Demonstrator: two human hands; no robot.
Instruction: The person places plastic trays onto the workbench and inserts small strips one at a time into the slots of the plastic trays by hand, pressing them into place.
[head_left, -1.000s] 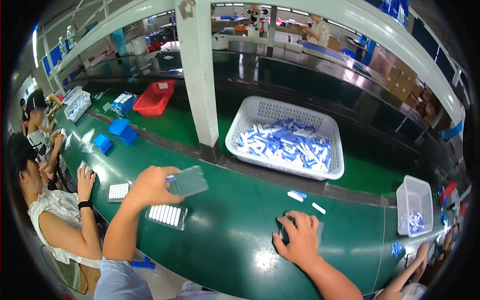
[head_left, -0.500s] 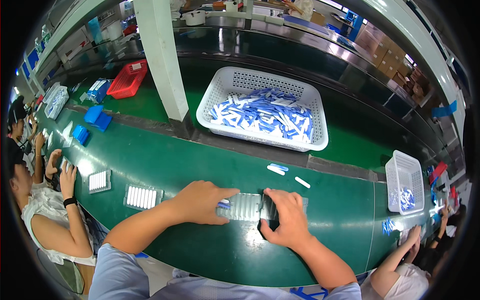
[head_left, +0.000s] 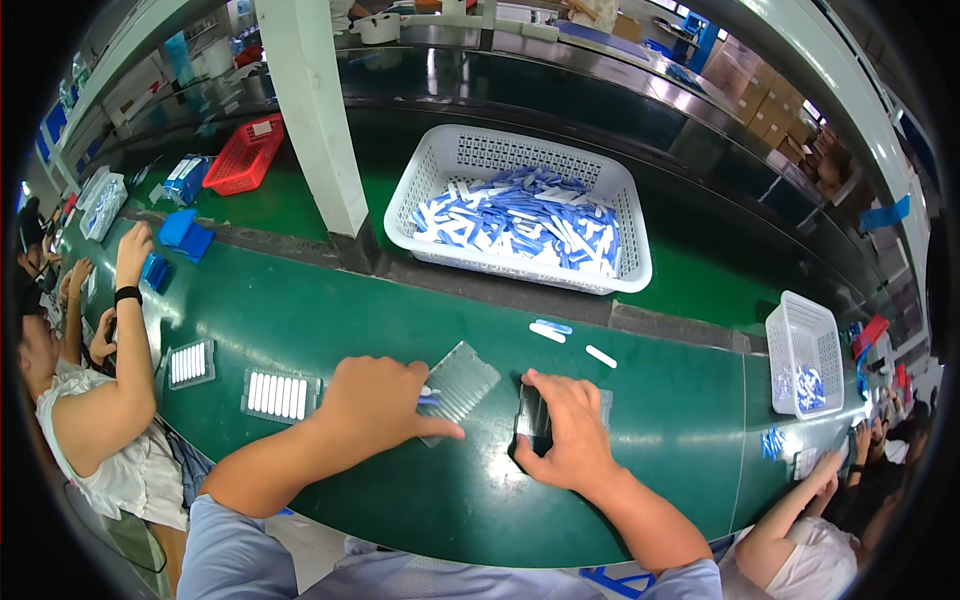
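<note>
My left hand (head_left: 375,400) is closed on a clear ribbed plastic tray (head_left: 465,380), which is tilted at an angle above the green table. A blue and white slim piece (head_left: 428,398) shows between its thumb and fingers. My right hand (head_left: 568,432) curls around another clear plastic tray (head_left: 534,412), its fingers and thumb at the edges; the palm hides most of that tray. Beyond my hands, a few slim pieces lie loose, among them a white piece (head_left: 601,356). Left of my left forearm rests a clear tray filled with white pieces (head_left: 280,394).
A white basket (head_left: 420,245) heaped with blue and white pieces stands behind a post (head_left: 315,130). Farther left are a filled tray (head_left: 190,364), blue packets (head_left: 186,234) and a red basket (head_left: 245,155). A smaller white basket (head_left: 800,340) stands right. Co-workers sit on both sides.
The clear tray in my left hand has turned and lifted away from the tray under my right hand. At left, a co-worker's arm has reached forward toward the blue packets.
</note>
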